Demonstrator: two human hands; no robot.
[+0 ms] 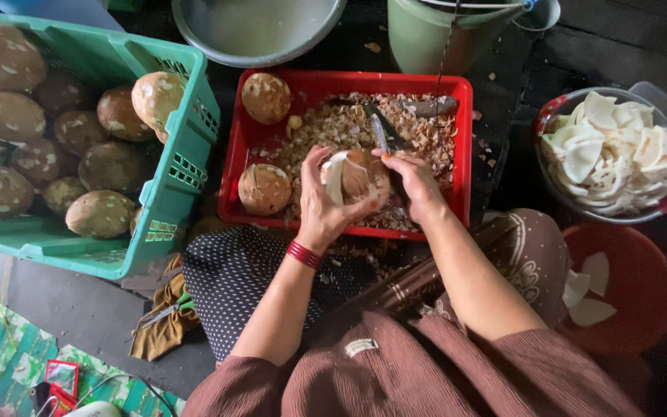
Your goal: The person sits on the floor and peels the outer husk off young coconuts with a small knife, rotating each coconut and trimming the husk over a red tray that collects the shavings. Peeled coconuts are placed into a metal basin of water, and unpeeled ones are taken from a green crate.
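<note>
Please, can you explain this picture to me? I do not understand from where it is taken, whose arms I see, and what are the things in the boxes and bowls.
The one picture comes from a camera worn on a person's head, looking down, so the arms are that person's own; there is no machine. The left hand cups a round brown coconut, partly peeled to white. The right hand holds a dark-handled knife against it. Below them is a shallow red plastic tray full of brown peelings, with two more brown coconuts. On the left, a green plastic crate holds many unpeeled coconuts. On the right, a clear bowl holds white coconut pieces, and a red round basin holds a few more.
</note>
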